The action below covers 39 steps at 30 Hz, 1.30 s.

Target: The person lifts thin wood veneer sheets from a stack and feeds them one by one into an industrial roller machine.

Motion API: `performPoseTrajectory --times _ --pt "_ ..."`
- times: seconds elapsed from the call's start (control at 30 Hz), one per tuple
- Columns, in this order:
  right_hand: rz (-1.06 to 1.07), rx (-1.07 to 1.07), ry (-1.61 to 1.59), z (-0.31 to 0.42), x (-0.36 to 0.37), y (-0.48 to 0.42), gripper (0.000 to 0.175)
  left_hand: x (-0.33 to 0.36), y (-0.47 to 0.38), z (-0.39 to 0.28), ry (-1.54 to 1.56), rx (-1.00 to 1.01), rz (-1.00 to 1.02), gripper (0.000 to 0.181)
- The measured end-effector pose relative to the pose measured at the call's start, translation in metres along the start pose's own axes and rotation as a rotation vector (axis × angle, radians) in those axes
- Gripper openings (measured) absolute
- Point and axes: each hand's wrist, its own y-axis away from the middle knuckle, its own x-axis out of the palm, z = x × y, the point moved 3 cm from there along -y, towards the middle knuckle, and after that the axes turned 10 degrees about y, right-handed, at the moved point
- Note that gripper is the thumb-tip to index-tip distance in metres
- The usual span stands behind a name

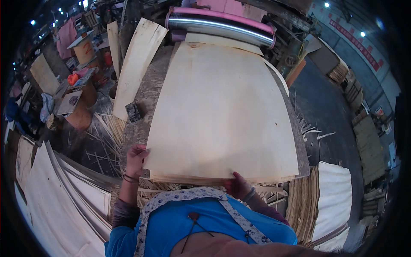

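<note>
A large pale wood veneer sheet [221, 109] lies on a stack of similar sheets on a worn worktable [144, 93]. My left hand [136, 159] is at the stack's near left corner, thumb and fingers pinched on the top sheet's left edge. My right hand [238, 185] is at the near edge, right of the middle, its thumb at the sheet's edge and its fingers partly hidden below. Beyond the stack's far end lies a long metal roller [221, 29] with a pink roller behind it.
A narrow veneer strip [138, 64] and a dark block [133, 111] lie on the table's left side. Veneer stacks stand at lower left [61, 199] and lower right [334, 196]. Wood scraps [110, 128] litter the floor. Brown drums [78, 119] stand left; a person [19, 114] is at far left.
</note>
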Motion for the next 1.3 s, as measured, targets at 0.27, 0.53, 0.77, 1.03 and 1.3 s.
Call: performPoseTrajectory --times 0.27,0.53,0.77,1.03,1.3 --pt "0.179 -0.072 -0.034 0.079 0.012 -0.062 0.051 -0.037 0.005 0.035 -0.212 -0.101 -0.217 0.014" --pt "-0.155 -0.256 0.054 0.208 0.012 -0.138 0.039 -0.012 0.033 0.044 -0.279 -0.238 -0.242 0.021" --pt "-0.061 -0.267 -0.072 0.278 0.012 -0.195 0.034 -0.037 0.046 0.068 -0.31 -0.195 -0.314 0.024" --pt "0.054 -0.532 -0.019 0.274 0.024 -0.209 0.028 -0.044 0.02 0.107 -0.932 0.13 -0.113 0.037" --pt "0.08 -0.389 0.215 0.161 0.029 -0.115 0.036 -0.068 0.01 0.125 -1.12 0.194 -0.144 0.041"
